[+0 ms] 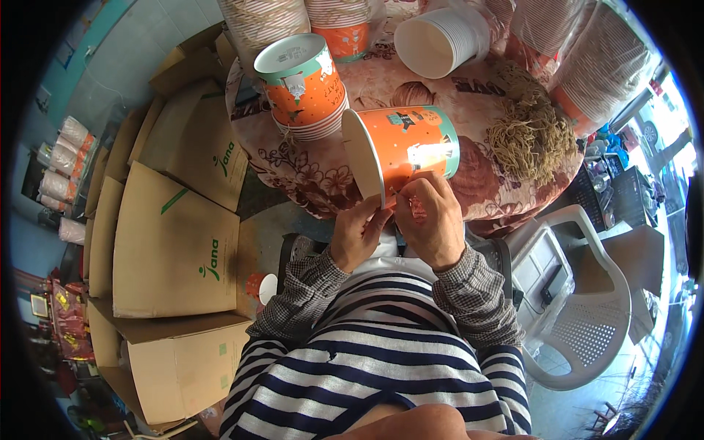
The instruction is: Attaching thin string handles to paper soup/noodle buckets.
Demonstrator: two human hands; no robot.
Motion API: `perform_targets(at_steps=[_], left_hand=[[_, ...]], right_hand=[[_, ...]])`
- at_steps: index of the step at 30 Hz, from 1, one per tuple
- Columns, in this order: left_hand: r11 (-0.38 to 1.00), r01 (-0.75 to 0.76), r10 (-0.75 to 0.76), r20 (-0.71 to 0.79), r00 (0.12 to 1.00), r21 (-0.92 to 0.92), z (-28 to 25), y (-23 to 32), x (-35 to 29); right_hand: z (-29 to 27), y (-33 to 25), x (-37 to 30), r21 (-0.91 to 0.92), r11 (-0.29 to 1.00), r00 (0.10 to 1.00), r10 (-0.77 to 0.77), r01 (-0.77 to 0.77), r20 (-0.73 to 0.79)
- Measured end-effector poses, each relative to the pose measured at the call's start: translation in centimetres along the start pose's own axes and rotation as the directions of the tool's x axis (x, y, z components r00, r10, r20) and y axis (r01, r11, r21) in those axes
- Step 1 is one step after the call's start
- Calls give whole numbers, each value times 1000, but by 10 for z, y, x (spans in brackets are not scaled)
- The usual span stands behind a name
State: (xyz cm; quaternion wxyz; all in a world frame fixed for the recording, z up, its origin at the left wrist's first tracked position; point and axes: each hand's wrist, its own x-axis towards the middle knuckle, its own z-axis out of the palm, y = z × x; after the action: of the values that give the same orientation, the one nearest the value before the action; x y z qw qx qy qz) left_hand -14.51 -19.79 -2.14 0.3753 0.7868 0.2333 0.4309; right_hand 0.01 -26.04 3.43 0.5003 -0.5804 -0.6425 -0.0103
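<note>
Large orange-and-green printed paper bucket (411, 143) on its side in front of me, by near edge of round counter (469, 169) with floral cloth; white-rimmed mouth faces left. My left hand (358, 236) at lower rim, fingers bent, thumb toward them; can't tell if gripping. My right hand (433, 224) beside it at bucket's lower wall, fingers curled; hold hidden, can't tell. Upside-down orange bucket stack (302, 84) behind, left. Tangled tan string bundle (532, 139) off right.

hands (357, 236) (434, 229): 2 | tub (405, 147) touching hands: 1 | twine heap (532, 147): 1
</note>
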Motion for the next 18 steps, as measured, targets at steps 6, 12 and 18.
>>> perform_targets(at_steps=[6,12,18], left_hand=[[995,-71,68,-42,997,-69,7,-1,2],[918,86,-89,8,996,-387,4,8,13],[980,36,-30,31,999,-198,5,4,22]], right_hand=[[-2,0,0,-69,998,1000,8,-6,25],[-4,3,0,-87,996,999,13,-9,36],[-8,1,1,-112,994,999,-5,11,54]])
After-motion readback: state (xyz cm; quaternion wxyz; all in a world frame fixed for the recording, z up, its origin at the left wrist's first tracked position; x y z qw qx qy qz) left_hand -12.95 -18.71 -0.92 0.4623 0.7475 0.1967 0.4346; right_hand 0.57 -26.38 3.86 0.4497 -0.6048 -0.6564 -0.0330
